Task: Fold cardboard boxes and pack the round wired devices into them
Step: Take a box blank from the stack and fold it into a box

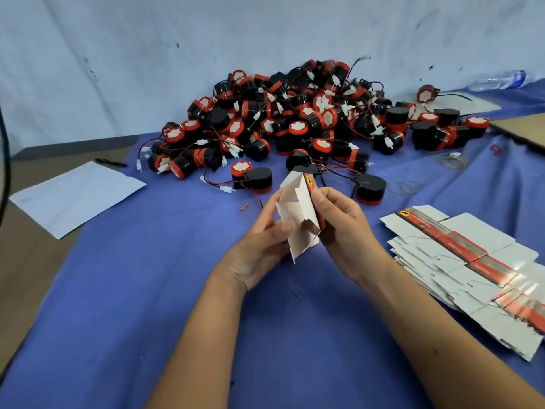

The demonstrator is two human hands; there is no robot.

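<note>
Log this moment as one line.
step: folding box | left hand: holds box | right hand: holds box | devices: piled, unpacked | flat boxes: stacked right

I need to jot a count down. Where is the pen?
In the head view, the pen lies at the far left of the table, just beyond the top edge of the white paper and left of the device pile.

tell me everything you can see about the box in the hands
The box is a small carton of thin white card, with a red and black printed strip and a yellow mark near its top. It is only half folded, flaps loose, panels angled. It is held tilted above the blue cloth, the left hand gripping its left side and the right hand its printed right edge.
</note>
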